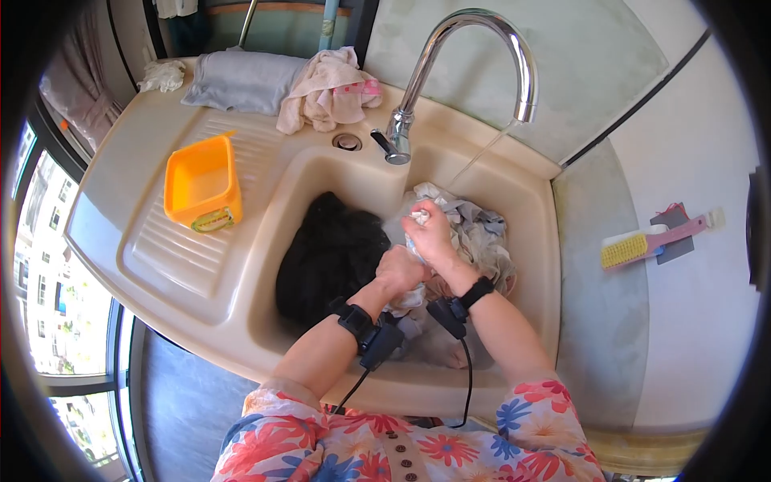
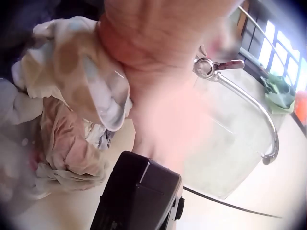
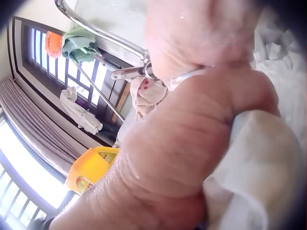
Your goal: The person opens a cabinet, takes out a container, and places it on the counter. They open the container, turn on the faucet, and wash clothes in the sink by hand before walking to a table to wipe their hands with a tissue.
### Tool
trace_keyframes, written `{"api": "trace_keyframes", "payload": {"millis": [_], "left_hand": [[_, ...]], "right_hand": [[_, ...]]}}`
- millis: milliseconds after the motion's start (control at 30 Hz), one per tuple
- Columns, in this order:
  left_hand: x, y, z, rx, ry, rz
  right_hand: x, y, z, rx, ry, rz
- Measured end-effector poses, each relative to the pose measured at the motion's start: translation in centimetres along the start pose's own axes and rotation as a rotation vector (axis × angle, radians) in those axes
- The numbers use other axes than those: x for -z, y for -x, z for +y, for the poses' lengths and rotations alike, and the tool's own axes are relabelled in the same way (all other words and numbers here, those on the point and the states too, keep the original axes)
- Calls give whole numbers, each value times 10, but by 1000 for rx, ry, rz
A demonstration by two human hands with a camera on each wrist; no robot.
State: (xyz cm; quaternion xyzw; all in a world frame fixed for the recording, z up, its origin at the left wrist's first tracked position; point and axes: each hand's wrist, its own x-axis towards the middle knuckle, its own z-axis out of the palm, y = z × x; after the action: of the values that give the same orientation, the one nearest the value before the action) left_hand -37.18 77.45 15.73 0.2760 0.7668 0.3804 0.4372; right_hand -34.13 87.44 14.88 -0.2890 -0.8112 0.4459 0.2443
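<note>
Over the right basin, my left hand [image 1: 401,271] and right hand [image 1: 431,234] are close together, both gripping one wet, light cloth [image 2: 72,62] with brown and pale blue spots. The right hand is slightly farther forward, and a bit of white fabric pokes out at its fingers. Cloth hangs below the left hand in the head view. Beneath them, a heap of pale wet clothes [image 1: 482,233] fills much of the basin, with a pinkish-brown garment [image 2: 72,136] among it. The cloth inside both fists is hidden.
A dark garment [image 1: 329,257] lies in the left basin. Thin water falls from the chrome tap [image 1: 526,80]. On the ribbed drainer stands a yellow tub [image 1: 201,181]; behind are a grey cloth [image 1: 245,80] and a pinkish cloth [image 1: 325,92]. A brush [image 1: 642,245] hangs on the right wall.
</note>
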Motion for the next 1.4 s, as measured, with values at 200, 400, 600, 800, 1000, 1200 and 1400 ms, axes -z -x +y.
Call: {"api": "trace_keyframes", "payload": {"millis": [200,400,600,800,1000,1200,1400], "left_hand": [[19,-5,-7,-34,-76,128],[12,-1,-6,-363,324,-145],[19,6,-8,-296,623,-460],[5,-6,-23,-293,457,-462],[13,7,-13,-166,1378,-760],[-4,-33,-37,-22,1735,-543],[-2,-22,-21,-87,994,240]], "right_hand": [[30,13,-17,-260,-771,-226],[36,41,-5,-336,-880,-486],[60,30,-43,-124,-725,-176],[82,7,-50,-36,-906,15],[58,32,-53,175,-419,187],[6,88,-31,241,-199,57],[-3,82,-27,-246,-946,214]]}}
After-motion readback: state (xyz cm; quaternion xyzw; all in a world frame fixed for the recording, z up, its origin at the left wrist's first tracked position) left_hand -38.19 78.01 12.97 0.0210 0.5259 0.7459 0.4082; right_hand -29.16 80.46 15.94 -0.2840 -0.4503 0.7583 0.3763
